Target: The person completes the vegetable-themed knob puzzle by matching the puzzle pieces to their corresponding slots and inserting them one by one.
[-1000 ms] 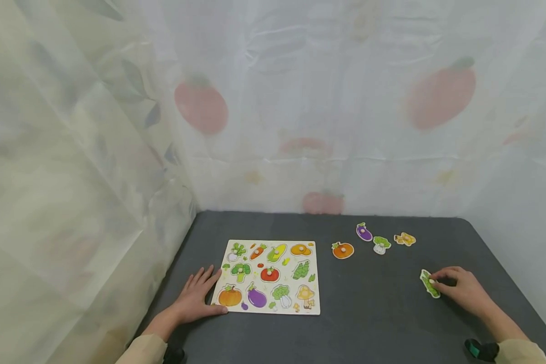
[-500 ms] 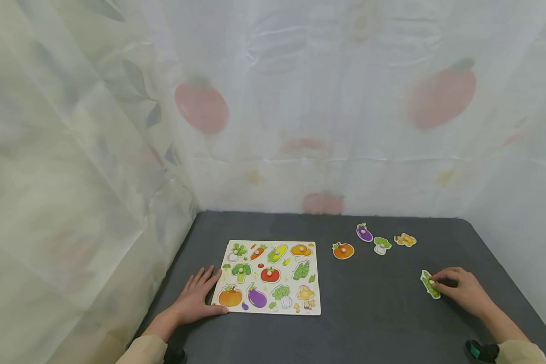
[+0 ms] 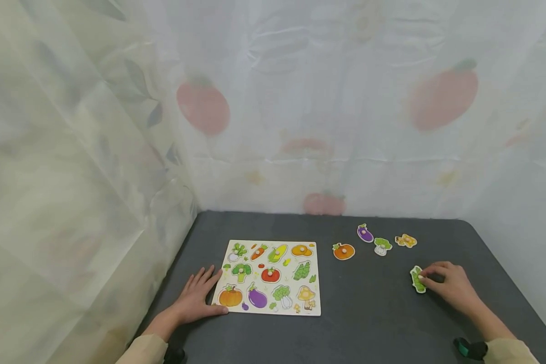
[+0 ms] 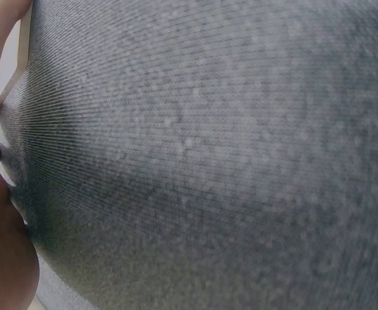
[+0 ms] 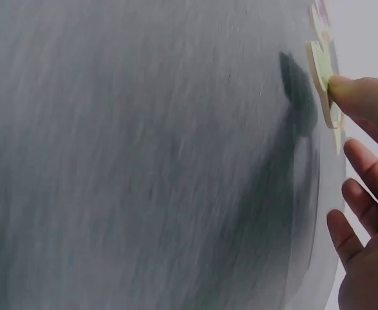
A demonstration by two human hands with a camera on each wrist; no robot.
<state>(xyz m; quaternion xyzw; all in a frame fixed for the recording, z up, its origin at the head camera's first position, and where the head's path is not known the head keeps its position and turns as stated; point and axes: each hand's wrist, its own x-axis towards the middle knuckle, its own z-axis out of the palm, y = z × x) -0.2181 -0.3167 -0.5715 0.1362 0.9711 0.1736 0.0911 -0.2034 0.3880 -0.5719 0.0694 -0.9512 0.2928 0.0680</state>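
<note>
My left hand [image 3: 193,298] lies spread at the left edge of a wooden vegetable puzzle board [image 3: 286,278], its thumb by the near corner. In the left wrist view only part of that hand [image 4: 8,258] shows, beside the board's edge. At the right, my right hand [image 3: 452,287] pinches a green pea-pod puzzle piece [image 3: 417,279] by its small knob between thumb and fingertips. The right wrist view has the piece [image 5: 319,81] on edge, raised off the table, its shadow apart from it; the other fingers are loosely bent.
Beyond the board's right side lie a pumpkin piece [image 3: 344,252], an eggplant piece [image 3: 365,233], a leafy green piece [image 3: 382,246] and a mushroom piece [image 3: 406,240]. The dark table [image 3: 368,323] is bordered by a printed curtain [image 3: 273,101] at the back and sides.
My right hand has moved a little left and away from me with the pea-pod piece, which has turned slightly. The left hand and the board stay put.
</note>
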